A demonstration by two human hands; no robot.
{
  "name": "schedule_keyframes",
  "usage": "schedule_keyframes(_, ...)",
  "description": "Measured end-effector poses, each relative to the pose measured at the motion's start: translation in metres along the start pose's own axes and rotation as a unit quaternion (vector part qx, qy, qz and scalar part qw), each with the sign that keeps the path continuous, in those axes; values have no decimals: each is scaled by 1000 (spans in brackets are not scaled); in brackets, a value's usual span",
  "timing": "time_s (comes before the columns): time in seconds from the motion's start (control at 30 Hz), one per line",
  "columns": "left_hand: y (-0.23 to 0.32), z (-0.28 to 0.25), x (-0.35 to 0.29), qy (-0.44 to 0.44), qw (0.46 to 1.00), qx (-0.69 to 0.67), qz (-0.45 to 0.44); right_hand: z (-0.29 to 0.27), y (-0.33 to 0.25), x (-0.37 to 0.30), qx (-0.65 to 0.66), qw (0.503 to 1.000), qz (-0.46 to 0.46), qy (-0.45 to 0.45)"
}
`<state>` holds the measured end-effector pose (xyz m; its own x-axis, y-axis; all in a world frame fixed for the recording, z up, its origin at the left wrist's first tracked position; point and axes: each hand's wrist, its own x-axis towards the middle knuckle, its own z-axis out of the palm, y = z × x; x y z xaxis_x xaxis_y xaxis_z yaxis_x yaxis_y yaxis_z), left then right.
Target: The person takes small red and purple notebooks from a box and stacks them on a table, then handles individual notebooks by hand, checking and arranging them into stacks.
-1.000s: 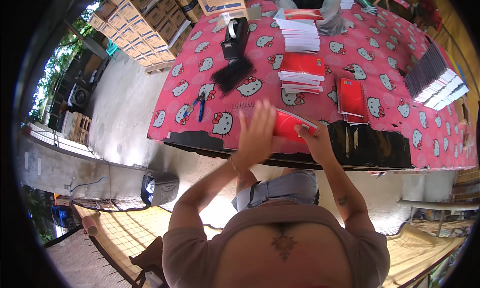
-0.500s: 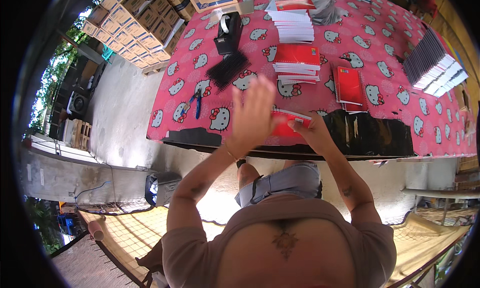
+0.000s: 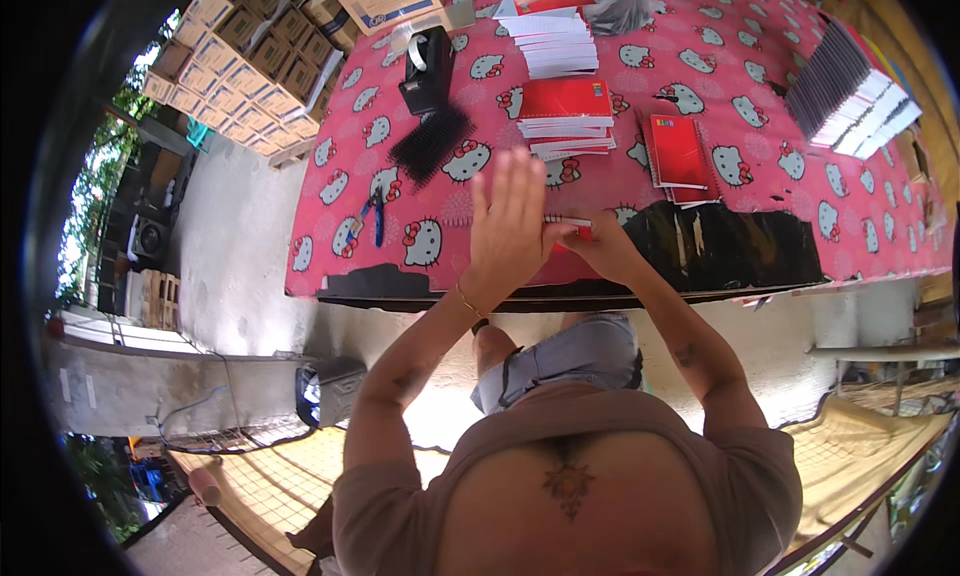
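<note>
I'm clamping the red notebook (image 3: 584, 233) in my right hand (image 3: 610, 248), thumb on top, just inside the near edge of the tabletop (image 3: 665, 76); left hand (image 3: 511, 224) is extending flat over its left end, fingers straight, nearly together; blue pliers (image 3: 379, 223) are lying toward the near-left corner

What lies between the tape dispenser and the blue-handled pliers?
A pile of black binding coils lies between the tape dispenser and the blue-handled pliers, in the head view.

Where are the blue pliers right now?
In the head view, the blue pliers lie on the left of the pink table, just below the black bristly bundle and left of the person's left hand.
</note>
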<state>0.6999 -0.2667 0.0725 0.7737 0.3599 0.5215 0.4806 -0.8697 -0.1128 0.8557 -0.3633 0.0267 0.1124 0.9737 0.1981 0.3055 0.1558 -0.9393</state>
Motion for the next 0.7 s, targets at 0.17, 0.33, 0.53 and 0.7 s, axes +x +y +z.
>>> schedule_keyframes(0.17,35,33,-57,-25,994,-85,61,6,34,-5,82,996,-23,9)
schedule_keyframes(0.33,35,40,-63,-47,992,-93,74,6,35,-4,79,997,12,3)
schedule_keyframes(0.53,33,19,-39,-47,994,-97,22,7,21,-6,108,989,93,-39)
schedule_keyframes(0.7,32,8,-25,11,980,-198,-15,-2,19,-3,15,998,39,-38)
